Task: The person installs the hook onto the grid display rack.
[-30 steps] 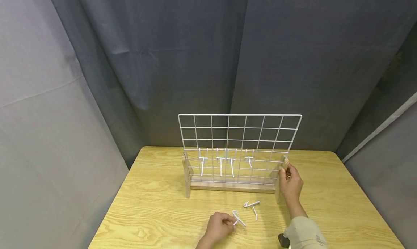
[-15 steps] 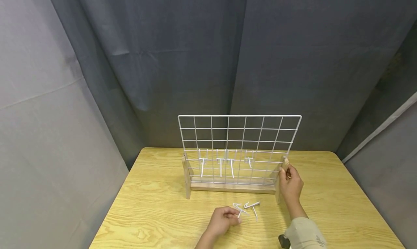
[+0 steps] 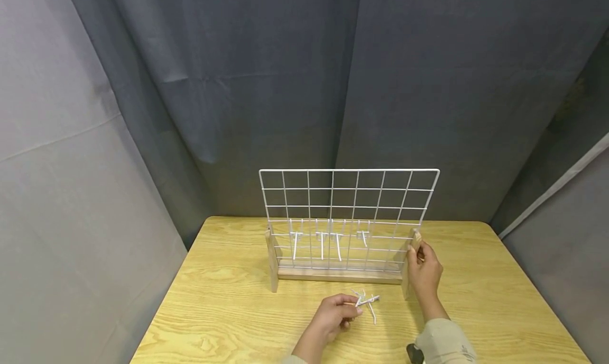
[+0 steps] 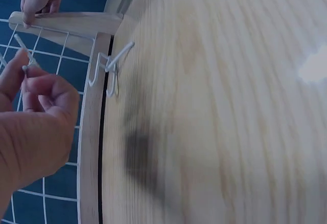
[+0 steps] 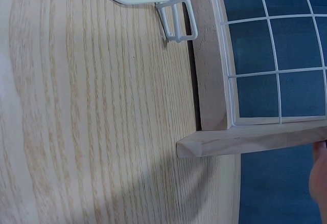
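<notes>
Lifted off the wood since a second ago, the white wire hook (image 3: 358,296) now rides in the left hand (image 3: 335,315), which has carried it forward and to the right, toward the rack. Thumb and curled fingers (image 4: 45,88) pinch the hook's thin shank, so this hand is closed around it and raised just above the counter (image 3: 228,300). A second loose hook (image 3: 370,303) lies flat on the counter right beside the held one, its bent end near the rack's base.

The right hand (image 3: 423,271) has not shifted: its fingers are wrapped on the wooden end post (image 3: 413,247) at the right side of the rack, gripping it. That post and its twin on the left stand upright and carry the white wire grid panel (image 3: 349,194) above a wooden base rail (image 3: 339,273). Four hooks (image 3: 328,239) already hang in a row on the grid's lower wires.

Open wood lies between the rack's front rail and the counter's near edge, and wider stretches run to the left and right of the rack. Grey curtains (image 3: 285,89) close in behind and on both sides.
</notes>
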### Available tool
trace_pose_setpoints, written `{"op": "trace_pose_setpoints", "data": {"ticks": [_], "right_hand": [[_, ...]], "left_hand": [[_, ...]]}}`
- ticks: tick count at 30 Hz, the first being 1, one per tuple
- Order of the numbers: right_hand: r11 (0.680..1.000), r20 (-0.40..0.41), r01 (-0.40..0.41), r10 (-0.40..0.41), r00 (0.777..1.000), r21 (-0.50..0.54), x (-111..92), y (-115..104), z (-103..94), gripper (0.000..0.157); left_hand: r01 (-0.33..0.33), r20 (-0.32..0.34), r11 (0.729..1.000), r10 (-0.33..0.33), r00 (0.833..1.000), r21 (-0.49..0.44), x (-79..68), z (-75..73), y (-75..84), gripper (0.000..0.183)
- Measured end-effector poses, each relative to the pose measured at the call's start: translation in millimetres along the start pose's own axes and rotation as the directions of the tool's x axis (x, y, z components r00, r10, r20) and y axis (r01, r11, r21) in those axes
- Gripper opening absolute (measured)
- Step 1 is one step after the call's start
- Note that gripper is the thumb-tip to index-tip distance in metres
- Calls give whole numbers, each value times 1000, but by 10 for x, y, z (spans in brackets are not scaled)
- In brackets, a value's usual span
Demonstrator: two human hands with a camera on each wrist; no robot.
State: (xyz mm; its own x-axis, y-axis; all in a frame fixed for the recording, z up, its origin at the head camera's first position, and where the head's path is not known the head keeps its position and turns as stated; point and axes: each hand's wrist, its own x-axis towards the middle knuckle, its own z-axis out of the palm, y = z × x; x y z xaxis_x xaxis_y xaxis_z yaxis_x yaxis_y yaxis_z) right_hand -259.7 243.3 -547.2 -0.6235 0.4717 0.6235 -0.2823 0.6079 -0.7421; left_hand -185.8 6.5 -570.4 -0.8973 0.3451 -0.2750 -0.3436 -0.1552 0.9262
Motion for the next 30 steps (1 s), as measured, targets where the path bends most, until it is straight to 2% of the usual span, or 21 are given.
{"op": "trace_pose_setpoints", "data": {"ticks": [5, 12, 19, 24, 30], "right_hand": [[1000, 1, -1, 1, 1000, 5, -10, 11, -6, 20], [1000, -6, 19, -19, 1000, 11, -10, 17, -10, 21], [1000, 34, 15, -15, 999, 3, 10, 15, -24, 20], [998, 86, 62, -62, 994, -1, 18, 8, -49, 20], [996, 67, 85, -83, 994, -36, 41, 5, -54, 19]], "left_hand": [[53, 14, 989, -51, 999, -140, 100, 116, -4, 27], [101, 70, 945, -83, 994, -312, 171, 297, 88, 17], [112, 68, 921, -93, 993, -374, 243, 380, 192, 14], [117, 64, 908, -100, 993, -402, 299, 409, 282, 15], [97, 62, 884, -78, 995, -457, 373, 472, 439, 12]]}}
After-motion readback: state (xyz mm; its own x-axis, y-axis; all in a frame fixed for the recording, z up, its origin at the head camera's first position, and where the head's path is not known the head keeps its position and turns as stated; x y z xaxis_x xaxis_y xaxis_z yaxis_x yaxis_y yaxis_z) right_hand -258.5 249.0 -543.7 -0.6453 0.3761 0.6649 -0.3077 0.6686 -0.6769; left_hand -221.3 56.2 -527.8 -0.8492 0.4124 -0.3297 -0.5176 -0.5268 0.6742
